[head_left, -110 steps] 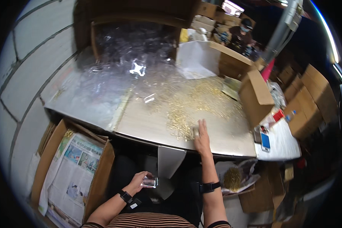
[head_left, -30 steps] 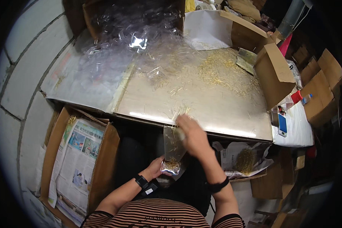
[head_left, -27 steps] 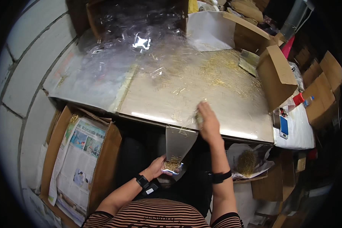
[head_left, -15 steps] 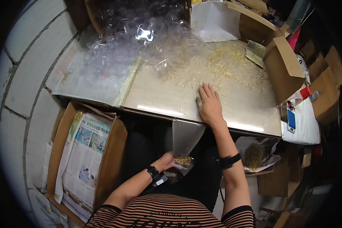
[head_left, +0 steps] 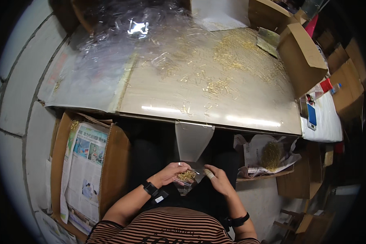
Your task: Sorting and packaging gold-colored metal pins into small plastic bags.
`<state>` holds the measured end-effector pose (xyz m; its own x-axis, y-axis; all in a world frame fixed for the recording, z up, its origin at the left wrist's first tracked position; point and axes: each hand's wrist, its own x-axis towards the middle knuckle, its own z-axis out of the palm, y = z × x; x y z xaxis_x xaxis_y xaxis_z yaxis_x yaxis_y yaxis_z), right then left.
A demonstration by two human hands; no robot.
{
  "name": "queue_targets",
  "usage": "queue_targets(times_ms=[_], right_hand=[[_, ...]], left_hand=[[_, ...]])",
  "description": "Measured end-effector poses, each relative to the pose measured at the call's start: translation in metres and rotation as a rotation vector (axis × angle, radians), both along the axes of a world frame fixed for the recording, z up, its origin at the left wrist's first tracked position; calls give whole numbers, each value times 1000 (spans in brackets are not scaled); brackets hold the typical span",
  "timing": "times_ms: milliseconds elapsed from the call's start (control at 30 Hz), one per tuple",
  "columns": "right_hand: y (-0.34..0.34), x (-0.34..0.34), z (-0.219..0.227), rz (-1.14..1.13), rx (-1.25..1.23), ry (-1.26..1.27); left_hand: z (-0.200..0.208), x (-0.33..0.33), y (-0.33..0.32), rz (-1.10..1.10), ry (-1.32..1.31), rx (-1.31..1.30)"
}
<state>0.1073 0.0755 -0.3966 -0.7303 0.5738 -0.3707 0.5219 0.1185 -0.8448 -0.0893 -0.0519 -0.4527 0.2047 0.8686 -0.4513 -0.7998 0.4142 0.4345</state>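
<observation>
While both hands sit below the bench's (head_left: 215,103) near edge, left hand (head_left: 171,173) grasping a clear bag of gold pins (head_left: 186,177), right hand (head_left: 217,181) pinching its rim.

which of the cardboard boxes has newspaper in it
The open cardboard box on the floor at the person's left, below the table edge: a colour-printed newspaper lies inside it. The boxes at the table's right end show no newspaper.

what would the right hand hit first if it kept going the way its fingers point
The right hand points left, toward the left hand. First in that line is probably the small clear container of gold pins that the left hand holds; the fingertips already look very close to its edge, though depth is unclear.
</observation>
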Motion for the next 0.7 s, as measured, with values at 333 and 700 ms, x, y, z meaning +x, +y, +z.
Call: queue_targets(times_ms=[333,700], right_hand=[[-10,-37,15,-272,-392,357],[-3,0,43,246,900,481]], left_hand=[[71,25,29,99,344,-57],[68,57,43,339,124,-31]])
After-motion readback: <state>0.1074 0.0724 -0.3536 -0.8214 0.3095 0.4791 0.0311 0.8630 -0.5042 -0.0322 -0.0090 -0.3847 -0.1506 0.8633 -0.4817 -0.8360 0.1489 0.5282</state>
